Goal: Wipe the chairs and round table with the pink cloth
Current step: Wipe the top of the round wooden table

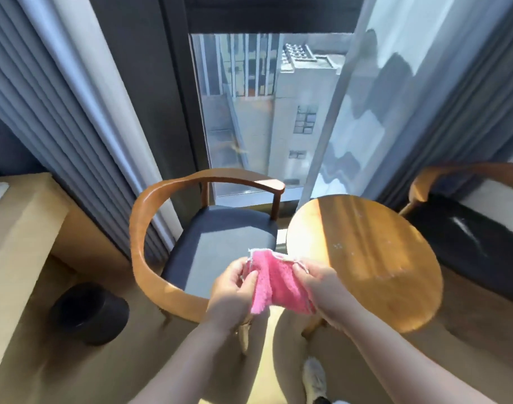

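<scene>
Both hands hold the pink cloth (278,282) up in the air between them — the left hand (235,295) pinches its left edge with thumb and curled fingers, the right hand (322,290) grips its right edge. The cloth hangs near the front of the left chair (191,228), which has a dark seat and a curved wooden back, just left of the round table (375,258). A second chair (468,237) stands at the far right — and a dark bin (89,312) sits on the floor at near left.
</scene>
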`<action>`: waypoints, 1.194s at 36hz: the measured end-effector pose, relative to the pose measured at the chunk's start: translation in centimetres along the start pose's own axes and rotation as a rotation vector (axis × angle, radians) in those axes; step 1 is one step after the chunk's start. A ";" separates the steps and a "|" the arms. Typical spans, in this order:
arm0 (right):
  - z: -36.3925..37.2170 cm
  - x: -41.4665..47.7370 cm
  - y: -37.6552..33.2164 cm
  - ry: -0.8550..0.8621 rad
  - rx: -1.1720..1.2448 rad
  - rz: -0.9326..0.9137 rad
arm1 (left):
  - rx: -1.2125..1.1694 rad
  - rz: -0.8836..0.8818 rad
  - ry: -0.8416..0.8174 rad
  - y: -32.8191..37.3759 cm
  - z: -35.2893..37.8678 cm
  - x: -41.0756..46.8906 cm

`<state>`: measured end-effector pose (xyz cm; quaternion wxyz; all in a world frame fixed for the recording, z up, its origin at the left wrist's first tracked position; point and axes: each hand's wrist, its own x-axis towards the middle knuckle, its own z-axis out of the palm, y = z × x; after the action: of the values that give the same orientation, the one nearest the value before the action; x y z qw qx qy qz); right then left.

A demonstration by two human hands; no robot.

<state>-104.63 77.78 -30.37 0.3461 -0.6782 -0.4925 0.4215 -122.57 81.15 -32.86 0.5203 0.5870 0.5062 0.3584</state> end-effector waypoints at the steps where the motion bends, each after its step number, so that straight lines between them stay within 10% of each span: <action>1: -1.0 -0.6 0.3 0.041 -0.038 -0.034 | 0.006 0.007 -0.006 0.0 0.5 -0.1; 24: -25.2 -14.1 18.8 0.406 0.025 -0.121 | 0.275 0.253 -0.133 1.8 27.5 -6.5; 43: -43.6 -14.2 29.0 0.292 -0.039 0.105 | 0.214 -0.021 -0.182 5.0 45.9 -7.7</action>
<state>-56.21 53.78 -35.10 0.3785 -0.7635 -0.4090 0.3263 -79.72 62.63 -36.44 0.5021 0.6640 0.4983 0.2421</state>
